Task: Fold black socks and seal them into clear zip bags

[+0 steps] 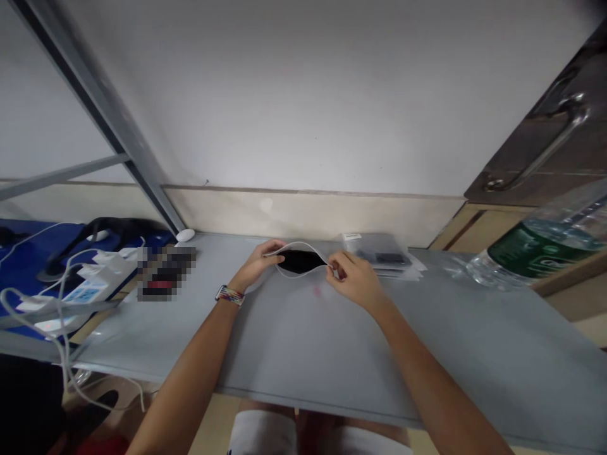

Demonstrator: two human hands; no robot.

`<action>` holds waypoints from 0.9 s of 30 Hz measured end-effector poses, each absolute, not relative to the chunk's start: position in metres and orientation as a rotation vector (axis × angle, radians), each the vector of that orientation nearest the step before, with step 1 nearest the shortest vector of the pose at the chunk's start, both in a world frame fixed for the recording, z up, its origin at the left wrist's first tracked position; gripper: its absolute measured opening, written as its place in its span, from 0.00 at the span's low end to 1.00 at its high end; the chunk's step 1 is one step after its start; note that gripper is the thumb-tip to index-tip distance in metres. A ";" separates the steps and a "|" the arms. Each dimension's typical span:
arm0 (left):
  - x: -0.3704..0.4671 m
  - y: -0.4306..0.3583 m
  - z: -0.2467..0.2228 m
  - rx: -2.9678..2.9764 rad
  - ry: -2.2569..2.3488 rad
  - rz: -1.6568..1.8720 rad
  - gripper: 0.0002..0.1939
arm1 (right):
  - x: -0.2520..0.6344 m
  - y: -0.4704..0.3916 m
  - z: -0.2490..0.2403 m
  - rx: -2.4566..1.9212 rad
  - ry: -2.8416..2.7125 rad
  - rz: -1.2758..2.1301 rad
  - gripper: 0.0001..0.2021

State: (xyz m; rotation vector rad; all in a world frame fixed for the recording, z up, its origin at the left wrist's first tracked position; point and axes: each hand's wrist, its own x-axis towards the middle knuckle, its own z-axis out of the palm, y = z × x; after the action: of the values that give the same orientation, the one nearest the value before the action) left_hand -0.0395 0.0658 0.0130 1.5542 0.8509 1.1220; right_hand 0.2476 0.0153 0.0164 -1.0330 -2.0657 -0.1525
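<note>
A thin pouch (pixel 298 275) with a pale rim is held between both hands above the grey table. Its mouth gapes toward me and the inside looks black; whether anything lies in it I cannot tell. My left hand (pixel 260 262), with a colourful woven band on the wrist, grips the pouch's left edge, thumb at the opening. The right edge is pinched between the fingers and thumb of my right hand (pixel 351 277). Just beyond my right hand lies a stack of clear flat packets (pixel 386 253), with a dark item showing in the top one.
A large water bottle (pixel 531 253) with a green label lies at the right. White power strips and cables (pixel 88 291) spread over the left side. A pixelated patch (pixel 167 273) covers something on the table's left. A metal frame post (pixel 137 139) rises there; the wall (pixel 303 215) stands behind.
</note>
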 end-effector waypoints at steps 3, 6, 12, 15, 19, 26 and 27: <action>-0.040 0.063 0.018 1.696 0.891 1.087 0.13 | 0.246 0.014 0.016 -1.020 -2.085 -0.164 0.05; -0.040 0.063 0.020 1.766 0.949 1.061 0.13 | 0.246 0.015 0.014 -1.023 -2.084 -0.176 0.05; -0.037 0.060 0.026 1.713 0.951 1.002 0.18 | 0.247 0.018 0.012 -1.028 -2.040 -0.275 0.07; -0.032 0.056 0.028 1.701 0.901 0.987 0.19 | 0.243 0.017 0.014 -0.987 -2.015 -0.263 0.10; -0.024 0.052 0.025 1.742 0.920 1.031 0.19 | 0.229 0.013 0.010 -1.013 -2.034 -0.226 0.12; -0.013 0.047 0.015 2.000 0.959 1.109 0.25 | 0.209 0.019 -0.005 -1.277 -2.108 -0.382 0.25; -0.012 0.047 0.014 2.028 0.967 1.108 0.25 | 0.207 0.021 -0.006 -1.288 -2.103 -0.389 0.26</action>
State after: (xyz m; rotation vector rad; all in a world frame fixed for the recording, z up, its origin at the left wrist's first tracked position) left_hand -0.0118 0.0471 0.0139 2.0278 0.9671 1.1076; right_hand 0.2069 0.0209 -0.0060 -1.2879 -2.1035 -0.3890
